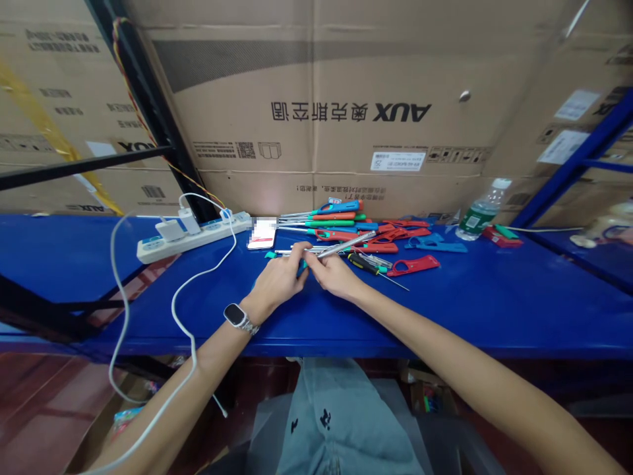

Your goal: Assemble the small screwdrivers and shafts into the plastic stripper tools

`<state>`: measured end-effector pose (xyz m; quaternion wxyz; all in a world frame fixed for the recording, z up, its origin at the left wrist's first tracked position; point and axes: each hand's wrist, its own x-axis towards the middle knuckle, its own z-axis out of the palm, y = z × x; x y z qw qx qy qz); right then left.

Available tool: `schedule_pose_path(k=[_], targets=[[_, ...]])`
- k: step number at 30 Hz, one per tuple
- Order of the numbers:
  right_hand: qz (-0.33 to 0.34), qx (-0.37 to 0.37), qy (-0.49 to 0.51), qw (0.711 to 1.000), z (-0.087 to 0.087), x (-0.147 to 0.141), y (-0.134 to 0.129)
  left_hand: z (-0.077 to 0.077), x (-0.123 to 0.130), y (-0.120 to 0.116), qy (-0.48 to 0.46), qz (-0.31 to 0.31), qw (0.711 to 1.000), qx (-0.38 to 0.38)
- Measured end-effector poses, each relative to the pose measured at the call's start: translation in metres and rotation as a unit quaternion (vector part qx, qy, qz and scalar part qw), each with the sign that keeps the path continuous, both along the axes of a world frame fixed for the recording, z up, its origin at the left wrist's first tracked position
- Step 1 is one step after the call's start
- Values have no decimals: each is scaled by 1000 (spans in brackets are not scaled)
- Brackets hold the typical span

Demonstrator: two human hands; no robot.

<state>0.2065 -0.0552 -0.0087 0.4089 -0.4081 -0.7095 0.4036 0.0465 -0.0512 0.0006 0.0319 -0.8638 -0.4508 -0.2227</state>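
Note:
My left hand (279, 282), with a watch on its wrist, is closed around a small teal piece (303, 263), mostly hidden by the fingers. Touching it, my right hand (337, 273) pinches a silver metal tube (346, 245) that slants up to the right. Just beyond both hands lies a pile of long-nosed lighters with red, green and blue handles, among them an orange-red lighter (336, 235). A black-and-yellow screwdriver (368, 265) rests right of my right hand. Beside it are a loose red handle shell (414, 264) and a blue handle shell (435, 244).
The blue shelf top (469, 303) carries a white power strip (192, 239) with plugged-in chargers, and a phone (262, 233). A white cable (184, 316) loops over my left forearm. A plastic bottle (482, 211) stands at the right. Large cardboard (346, 79) forms the back.

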Motion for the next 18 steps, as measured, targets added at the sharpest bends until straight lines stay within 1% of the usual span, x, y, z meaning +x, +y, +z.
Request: schedule_pose_path(k=[3, 5, 8, 10, 11, 13, 15, 18], targets=[[14, -35, -15, 999, -3, -2, -7, 1, 0, 0, 7, -7, 1000, 1], [4, -27, 7, 1000, -2, 1, -10, 1, 1, -1, -23, -10, 1000, 16], [-33, 44, 43, 998, 2, 10, -13, 1, 7, -4, -73, -21, 996, 40], [-45, 95, 54, 993, 4, 15, -14, 3, 12, -8, -78, -36, 995, 46], [-44, 111, 58, 991, 5, 17, -15, 4, 15, -10, -78, -44, 995, 46], [-45, 120, 73, 989, 5, 21, -15, 10, 17, -15, -77, -51, 995, 44], [-71, 108, 107, 986, 4, 23, -13, 17, 15, -19, -57, -32, 997, 41], [-118, 75, 169, 976, 0, 24, -8, 25, 9, -22, 32, 39, 999, 5]])
